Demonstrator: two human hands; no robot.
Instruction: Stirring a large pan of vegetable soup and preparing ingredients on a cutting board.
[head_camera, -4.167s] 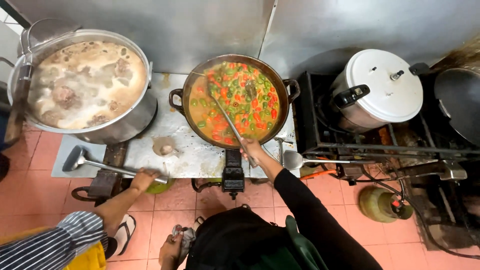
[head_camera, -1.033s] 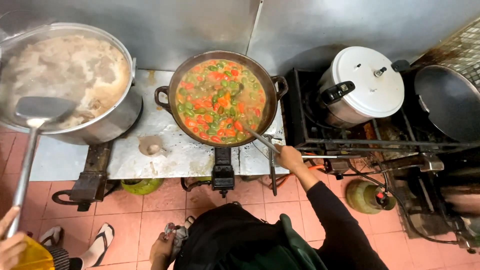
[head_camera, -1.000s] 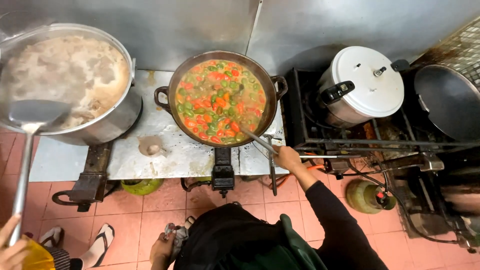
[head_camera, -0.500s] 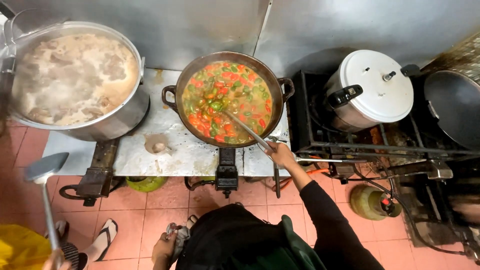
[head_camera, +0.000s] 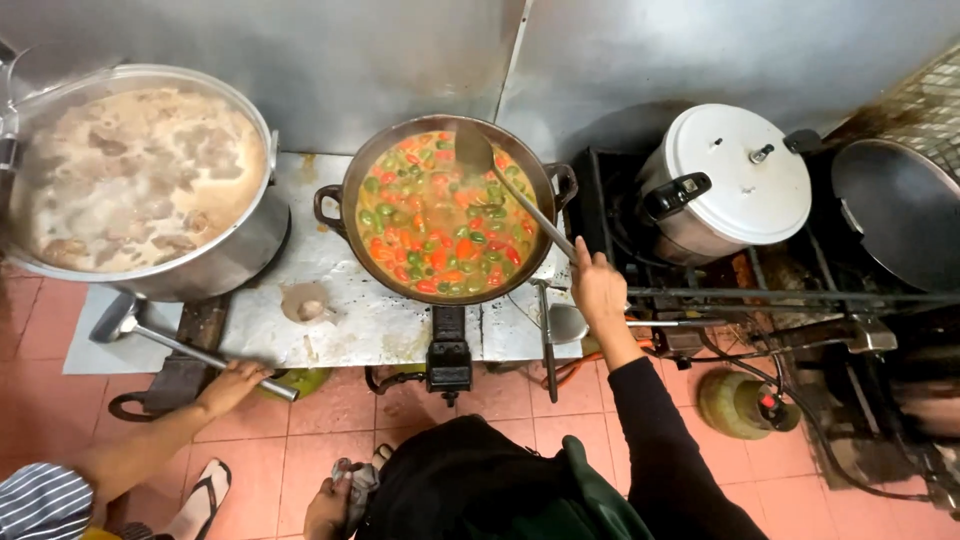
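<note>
Vegetables in a pan (head_camera: 447, 215) are stirred with a ladle (head_camera: 505, 185) gripped by the right hand (head_camera: 598, 290), while the left hand (head_camera: 335, 503) clutches a cloth (head_camera: 360, 480).

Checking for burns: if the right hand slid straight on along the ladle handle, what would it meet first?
Probably the near rim of the pan; right hand grips the ladle, depth unclear.

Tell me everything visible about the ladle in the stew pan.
The ladle is long and of grey metal. Its bowl rests at the far rim of the wide pan, above the orange stew with green and red pieces. The handle slants down toward the right hand, which grips its end.
</note>
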